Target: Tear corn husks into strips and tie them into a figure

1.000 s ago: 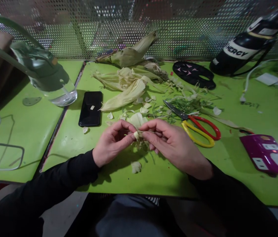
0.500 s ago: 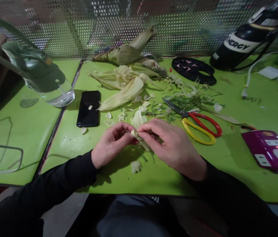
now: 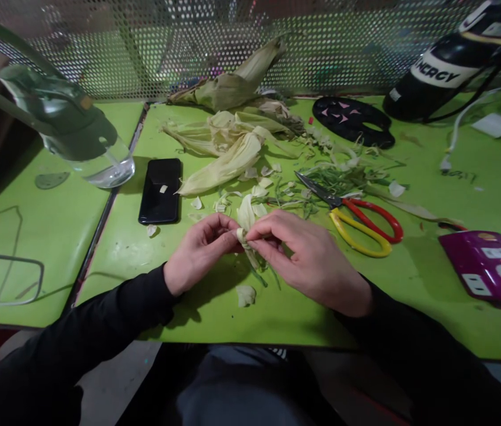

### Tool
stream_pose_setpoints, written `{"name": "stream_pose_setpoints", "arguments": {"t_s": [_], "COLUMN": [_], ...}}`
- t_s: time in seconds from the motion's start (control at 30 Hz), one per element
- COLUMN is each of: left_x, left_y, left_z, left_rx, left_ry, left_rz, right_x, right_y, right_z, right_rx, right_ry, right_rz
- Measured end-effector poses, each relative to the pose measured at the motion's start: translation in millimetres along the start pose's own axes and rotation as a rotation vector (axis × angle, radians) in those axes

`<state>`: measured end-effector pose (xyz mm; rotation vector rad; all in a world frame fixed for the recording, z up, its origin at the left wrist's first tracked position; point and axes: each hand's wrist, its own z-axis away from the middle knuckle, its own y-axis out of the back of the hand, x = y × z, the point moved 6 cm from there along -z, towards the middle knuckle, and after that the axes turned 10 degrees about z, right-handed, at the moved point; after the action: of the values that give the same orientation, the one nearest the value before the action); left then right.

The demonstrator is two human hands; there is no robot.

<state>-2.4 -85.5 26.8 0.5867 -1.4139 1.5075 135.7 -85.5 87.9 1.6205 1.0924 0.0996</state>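
Note:
Both my hands meet over the green table (image 3: pixel 153 260) and pinch one small folded piece of pale corn husk (image 3: pixel 246 222). My left hand (image 3: pixel 199 251) grips it from the left with thumb and fingers closed. My right hand (image 3: pixel 310 257) grips it from the right, fingers curled. A few thin green strips hang below the piece. A small husk scrap (image 3: pixel 246 294) lies on the table just under my hands.
A pile of corn husks (image 3: pixel 228 142) lies behind my hands, with cut scraps around it. Red and yellow scissors (image 3: pixel 357 220) lie to the right, a black phone (image 3: pixel 160 189) to the left. A water jug (image 3: pixel 73 130), purple power strip (image 3: pixel 485 266) and black disc (image 3: pixel 350 121) stand around.
My hands stayed together on the husk piece and shifted a little away from me. The pale leaf now sticks up more between my fingers.

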Motion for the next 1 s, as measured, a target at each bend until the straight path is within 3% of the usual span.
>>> {"name": "stream_pose_setpoints", "arguments": {"t_s": [0.17,0.37,0.6,0.83,1.0], "left_x": [-5,-1,-6,-5,-2], "left_y": [-0.2,-2.9,1.7,-1.2,-2.5], "left_z": [-1,-1,-2,-2,-2], "left_rx": [-0.035,-0.059,-0.013,-0.067,-0.078], "left_ry": [0.063,0.021,0.052,0.050,0.017], "left_rz": [0.097,0.096,0.108,0.067,0.032], "right_x": [0,11,-1,0,-8], "right_y": [-1,-4,-2,-2,-2], "right_z": [0,3,2,3,5], "right_rx": [0.010,-0.004,0.027,0.090,0.115], "right_ry": [-0.046,-0.258,-0.011,-0.101,0.046], "right_rz": [-0.071,-0.070,0.072,0.111,0.218]}}
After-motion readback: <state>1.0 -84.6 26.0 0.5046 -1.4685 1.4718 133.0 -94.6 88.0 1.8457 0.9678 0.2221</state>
